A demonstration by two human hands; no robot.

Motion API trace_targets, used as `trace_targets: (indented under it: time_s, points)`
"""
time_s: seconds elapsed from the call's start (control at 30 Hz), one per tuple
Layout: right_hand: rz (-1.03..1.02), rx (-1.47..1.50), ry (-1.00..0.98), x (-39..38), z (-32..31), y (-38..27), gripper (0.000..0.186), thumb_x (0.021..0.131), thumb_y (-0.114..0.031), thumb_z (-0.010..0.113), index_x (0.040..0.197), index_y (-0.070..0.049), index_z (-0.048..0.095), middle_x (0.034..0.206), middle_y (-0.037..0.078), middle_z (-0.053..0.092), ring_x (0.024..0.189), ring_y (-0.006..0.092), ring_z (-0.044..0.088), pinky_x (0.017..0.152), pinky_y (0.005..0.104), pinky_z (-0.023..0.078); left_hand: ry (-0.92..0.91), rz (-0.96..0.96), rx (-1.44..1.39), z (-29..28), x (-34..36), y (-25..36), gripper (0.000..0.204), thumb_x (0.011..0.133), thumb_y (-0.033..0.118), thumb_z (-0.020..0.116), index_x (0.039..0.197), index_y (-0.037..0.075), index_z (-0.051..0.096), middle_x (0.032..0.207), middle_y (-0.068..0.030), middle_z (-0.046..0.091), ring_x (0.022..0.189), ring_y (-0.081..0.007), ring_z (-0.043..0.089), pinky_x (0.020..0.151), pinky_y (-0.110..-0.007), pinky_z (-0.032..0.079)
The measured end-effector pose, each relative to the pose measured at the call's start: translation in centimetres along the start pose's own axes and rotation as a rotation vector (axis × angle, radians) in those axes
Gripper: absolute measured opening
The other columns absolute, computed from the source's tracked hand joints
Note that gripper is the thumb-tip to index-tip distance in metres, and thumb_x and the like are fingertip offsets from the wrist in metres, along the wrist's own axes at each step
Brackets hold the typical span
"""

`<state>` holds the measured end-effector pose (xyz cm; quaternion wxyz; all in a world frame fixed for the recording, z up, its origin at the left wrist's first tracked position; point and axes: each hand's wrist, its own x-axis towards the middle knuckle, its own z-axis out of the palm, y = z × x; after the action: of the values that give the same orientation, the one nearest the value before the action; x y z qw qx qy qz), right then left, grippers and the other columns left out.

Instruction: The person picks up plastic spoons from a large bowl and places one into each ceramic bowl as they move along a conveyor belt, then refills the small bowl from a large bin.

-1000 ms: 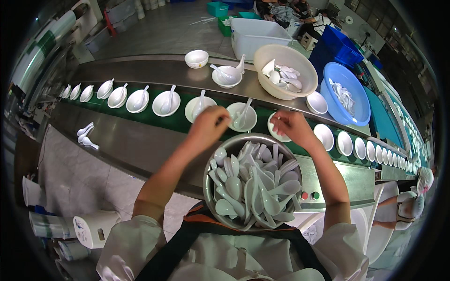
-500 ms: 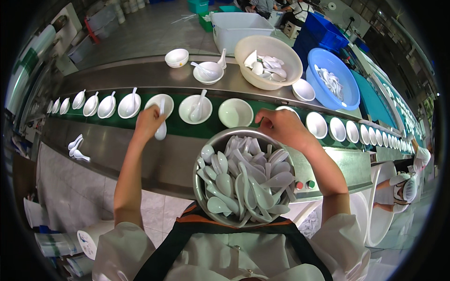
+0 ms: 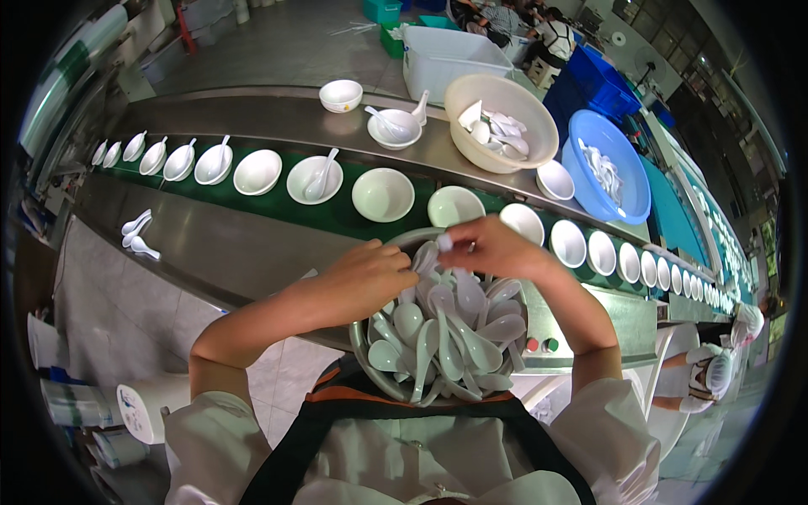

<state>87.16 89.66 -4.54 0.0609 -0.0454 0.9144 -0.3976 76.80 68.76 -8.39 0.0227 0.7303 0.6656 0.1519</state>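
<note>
A round metal bowl (image 3: pixel 357 337) in front of me is heaped with white spoons (image 3: pixel 450 345). Over its left rim my left hand (image 3: pixel 374 271) is closed, back upward; a white spoon tip (image 3: pixel 310 273) shows beyond my wrist, the rest hidden. My right hand (image 3: pixel 488 246) hovers at the bowl's far rim, thumb and fingers pinched round a blurred white spoon end (image 3: pixel 444 242). Beyond my hands, white bowls stand in a row on a green conveyor belt (image 3: pixel 341 217). One bowl (image 3: pixel 313 179) holds a spoon; the bowl (image 3: pixel 257 172) to its left has none.
Behind the belt, a steel ledge (image 3: pixel 278 114) carries small bowls, a cream basin (image 3: pixel 459 147) of spoons and a blue basin (image 3: pixel 581 181). Loose spoons (image 3: pixel 139 231) lie at the near left edge. Two buttons (image 3: pixel 541 345) sit right of the metal bowl. Other people are farther off.
My left hand has moved from a belt bowl back to the metal bowl, leaving that belt bowl without a spoon. My right hand has shifted left over the spoons. The bowls moved left.
</note>
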Motion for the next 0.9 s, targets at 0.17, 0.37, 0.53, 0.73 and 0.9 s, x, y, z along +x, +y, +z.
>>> trace_targets:
  time_s: [0.17,0.37,0.53,0.73,0.9]
  points:
    - [-0.078,0.103,0.562,7.1,-4.0,1.6,0.020,0.079,-0.016,0.065,0.071,0.001,0.058,0.062,0.005,0.058,0.051,0.0068,0.051,0.049,0.0229,0.046,-0.048,0.149,0.232,-1.4,0.0,0.0,0.025,0.066,0.006,0.058,0.091,0.006,0.057,0.084,-0.0049,0.052,0.088,-0.0218,0.051,0.073,-0.033,0.040]
    - [0.010,0.192,0.493,20.8,0.8,7.4,0.026,0.077,-0.022,0.068,0.081,0.003,0.060,0.069,0.008,0.062,0.059,0.0122,0.061,0.050,0.0248,0.051,-0.203,0.322,0.054,-0.4,1.7,-1.3,0.031,0.070,0.004,0.054,0.101,0.004,0.054,0.079,-0.0097,0.055,0.082,-0.0240,0.055,0.076,-0.036,0.043]
    - [-0.073,-0.177,0.458,19.8,1.3,6.4,0.028,0.081,-0.021,0.063,0.099,-0.001,0.059,0.081,0.008,0.063,0.065,0.0120,0.060,0.059,0.0249,0.050,-0.044,0.450,0.155,0.0,1.6,-1.2,0.011,0.070,0.008,0.054,0.081,0.004,0.053,0.075,-0.0074,0.054,0.075,-0.0218,0.054,0.065,-0.031,0.042]
    - [0.099,-0.253,-0.419,3.8,-1.9,-1.9,0.047,0.078,-0.043,0.062,0.105,-0.005,0.059,0.079,0.011,0.065,0.072,0.0206,0.063,0.065,0.0301,0.048,0.200,0.523,0.216,-4.0,-1.4,-1.2,0.009,0.068,0.011,0.056,0.069,0.004,0.051,0.072,-0.0036,0.049,0.071,-0.0166,0.049,0.060,-0.028,0.040]
    - [-0.114,-0.796,-0.080,-2.0,6.5,-2.8,0.070,0.066,-0.042,0.071,0.120,-0.006,0.045,0.086,0.011,0.057,0.079,0.0269,0.059,0.064,0.0363,0.049,0.555,-0.209,-0.206,-7.2,-6.1,-12.1,0.012,0.080,0.005,0.055,0.090,0.003,0.061,0.082,-0.0072,0.056,0.074,-0.0195,0.053,0.062,-0.029,0.043]
